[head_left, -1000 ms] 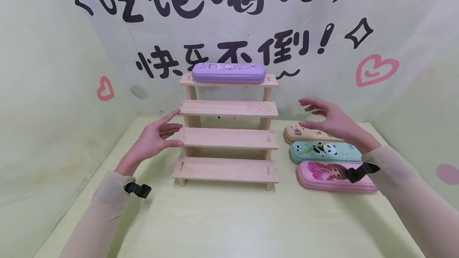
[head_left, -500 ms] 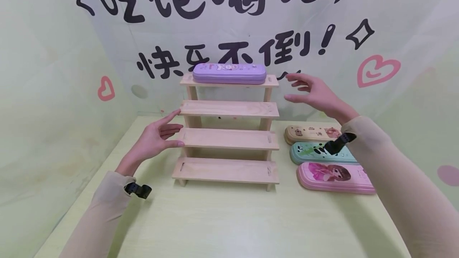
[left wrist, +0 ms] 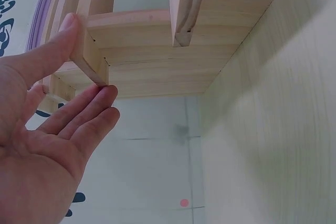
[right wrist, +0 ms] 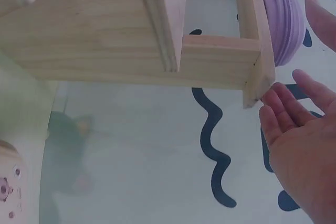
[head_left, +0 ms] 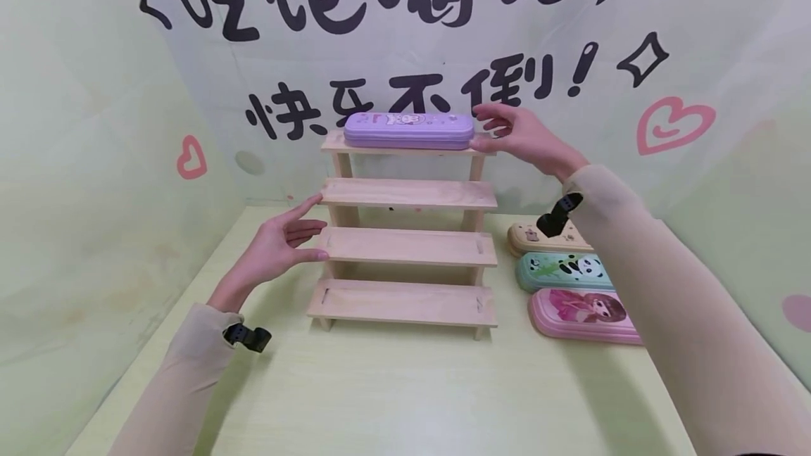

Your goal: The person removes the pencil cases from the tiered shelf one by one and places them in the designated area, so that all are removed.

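Note:
In the head view, a four-tier wooden display rack (head_left: 405,245) stands on the table with a purple zippered pencil case (head_left: 408,131) lying on its top board. My left hand (head_left: 275,248) holds the rack's left side. In the left wrist view, its thumb (left wrist: 63,38) and fingertips lie on opposite corners of one board's end. My right hand (head_left: 522,136) is at the right end of the top board, beside the pencil case. From the right wrist, the case's end (right wrist: 283,19) shows a small gap to the spread thumb and fingers.
To the right of the rack, three more pencil cases lie in a row on the table: a beige one (head_left: 535,238), a green panda one (head_left: 564,271) and a pink one (head_left: 586,314). A printed cloth wall (head_left: 443,48) rises close behind the rack.
My right hand has risen leftward from above the pencil cases on the table to the right end of the top board. My left hand has stayed on the rack.

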`<act>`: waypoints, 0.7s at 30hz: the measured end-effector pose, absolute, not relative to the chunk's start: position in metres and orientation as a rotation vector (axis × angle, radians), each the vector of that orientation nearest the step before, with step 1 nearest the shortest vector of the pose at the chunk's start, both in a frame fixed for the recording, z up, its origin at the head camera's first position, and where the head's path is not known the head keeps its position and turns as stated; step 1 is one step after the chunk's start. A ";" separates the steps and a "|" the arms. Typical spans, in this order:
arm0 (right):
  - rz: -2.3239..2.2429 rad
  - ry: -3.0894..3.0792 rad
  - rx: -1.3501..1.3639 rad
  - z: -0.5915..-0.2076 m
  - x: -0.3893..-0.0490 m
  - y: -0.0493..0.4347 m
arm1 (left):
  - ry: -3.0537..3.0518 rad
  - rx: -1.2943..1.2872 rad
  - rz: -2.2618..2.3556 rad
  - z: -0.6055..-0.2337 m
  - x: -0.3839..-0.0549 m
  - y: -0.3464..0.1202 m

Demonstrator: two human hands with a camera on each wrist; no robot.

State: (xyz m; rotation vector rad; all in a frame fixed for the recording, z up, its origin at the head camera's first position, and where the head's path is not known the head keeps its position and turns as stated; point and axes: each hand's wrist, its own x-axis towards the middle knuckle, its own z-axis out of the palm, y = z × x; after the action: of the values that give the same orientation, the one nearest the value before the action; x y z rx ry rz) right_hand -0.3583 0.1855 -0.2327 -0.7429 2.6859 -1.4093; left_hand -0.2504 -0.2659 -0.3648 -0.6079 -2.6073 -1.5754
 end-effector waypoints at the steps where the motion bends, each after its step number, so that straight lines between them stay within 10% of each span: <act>1: -1.406 2.683 -0.745 -0.232 -0.360 0.183 | -2.606 -0.608 -1.577 -0.365 -0.250 -0.266; 21: -1.296 2.694 -0.690 -0.223 -0.376 0.156 | -2.606 -0.605 -1.571 -0.364 -0.250 -0.265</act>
State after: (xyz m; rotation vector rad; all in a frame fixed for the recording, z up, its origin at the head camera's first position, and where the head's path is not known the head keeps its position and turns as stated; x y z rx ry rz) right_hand -0.3758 0.1559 -0.2225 -0.6898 2.6937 -1.2956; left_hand -0.2499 -0.2654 -0.3642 -0.6054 -2.6064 -1.5707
